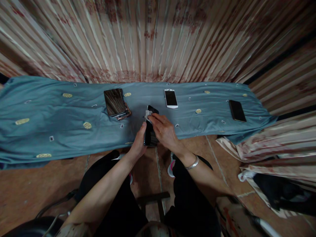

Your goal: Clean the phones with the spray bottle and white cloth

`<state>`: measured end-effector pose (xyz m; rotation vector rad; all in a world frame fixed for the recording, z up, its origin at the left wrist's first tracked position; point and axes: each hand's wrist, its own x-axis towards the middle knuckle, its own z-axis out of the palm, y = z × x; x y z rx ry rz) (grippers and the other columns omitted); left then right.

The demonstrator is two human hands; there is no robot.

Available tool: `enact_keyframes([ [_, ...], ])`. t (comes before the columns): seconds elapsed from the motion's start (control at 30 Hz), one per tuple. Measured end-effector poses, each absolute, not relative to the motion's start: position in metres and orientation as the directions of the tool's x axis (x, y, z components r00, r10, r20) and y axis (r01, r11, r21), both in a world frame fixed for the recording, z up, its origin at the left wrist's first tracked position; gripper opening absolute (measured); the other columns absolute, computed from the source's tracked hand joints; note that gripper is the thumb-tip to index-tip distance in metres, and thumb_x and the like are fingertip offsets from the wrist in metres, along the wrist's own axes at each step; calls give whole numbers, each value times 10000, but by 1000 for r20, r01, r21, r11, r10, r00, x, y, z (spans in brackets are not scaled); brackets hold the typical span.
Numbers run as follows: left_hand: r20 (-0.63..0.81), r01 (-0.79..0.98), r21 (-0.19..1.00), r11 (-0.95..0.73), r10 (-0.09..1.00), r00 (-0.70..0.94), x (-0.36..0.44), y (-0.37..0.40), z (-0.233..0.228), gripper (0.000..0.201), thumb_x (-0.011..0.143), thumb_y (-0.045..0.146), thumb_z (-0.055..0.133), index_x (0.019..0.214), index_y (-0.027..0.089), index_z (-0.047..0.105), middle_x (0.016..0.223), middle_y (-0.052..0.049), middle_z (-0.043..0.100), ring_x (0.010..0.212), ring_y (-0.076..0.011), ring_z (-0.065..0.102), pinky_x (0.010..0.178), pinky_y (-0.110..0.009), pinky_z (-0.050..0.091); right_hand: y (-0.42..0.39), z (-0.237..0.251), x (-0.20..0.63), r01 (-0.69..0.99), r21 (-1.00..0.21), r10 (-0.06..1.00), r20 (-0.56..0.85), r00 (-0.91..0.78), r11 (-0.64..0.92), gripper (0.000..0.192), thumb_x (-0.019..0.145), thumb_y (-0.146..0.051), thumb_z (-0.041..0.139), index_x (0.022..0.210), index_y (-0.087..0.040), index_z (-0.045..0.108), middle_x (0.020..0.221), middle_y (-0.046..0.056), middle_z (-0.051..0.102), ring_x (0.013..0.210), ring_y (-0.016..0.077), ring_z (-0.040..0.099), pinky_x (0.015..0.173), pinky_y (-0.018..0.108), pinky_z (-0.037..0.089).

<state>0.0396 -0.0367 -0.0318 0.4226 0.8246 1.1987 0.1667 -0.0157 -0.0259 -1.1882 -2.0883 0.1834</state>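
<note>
Left hand (138, 144) clamped on the lower left edge of a black glossy smartphone (150, 130), held steady just above the near edge of the teal patterned cloth (49, 115), screen up. Right hand (164, 130) has its fingers pinched together on a small white wipe (147, 114), pressed against the phone's far top corner; the left-hand grip likely braces the phone against that pressure. Silver bangle (192, 163) on the right wrist.

Stack of dark flat phones (116, 103) lies just left and farther, near but apart from the held one. White-framed smartphone (171, 98) lies to the far right, flat and separate. Dark slim phone (237, 110) sits well apart near the cloth's right end. Striped draped curtain (158, 39) closes the far side.

Open cloth on the left is wide. The near cloth edge drops to the tiled floor (24, 191) by the knees.
</note>
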Motion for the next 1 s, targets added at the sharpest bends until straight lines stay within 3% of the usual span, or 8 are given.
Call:
enact_keyframes([
  [0.3,-312,-613,717,332,939,144,44,-37,-37,325,868,469,701,953,160,759,1036,-69,795,1235,-264,655,1086,-378,470,-3,-32,172,727,-411,772,582,-256,551,413,989,-117,420,1298,-184,685,1299,112,695,1145,242,665,1035,418,568],
  [0.57,-333,-582,726,366,928,169,43,-39,-37,386,843,526,721,936,151,742,945,-70,789,1086,-269,712,972,-373,536,5,-34,174,737,-422,784,577,-230,527,423,981,-115,423,1305,-199,682,1287,101,701,1141,233,662,1034,410,565],
  [1.0,-304,-560,746,361,932,196,39,-36,-33,434,837,570,706,977,162,755,956,-50,790,1086,-249,698,979,-358,512,11,-41,181,739,-462,811,552,-193,490,389,999,-159,446,1301,-201,687,1279,108,705,1164,246,661,1059,430,551],
])
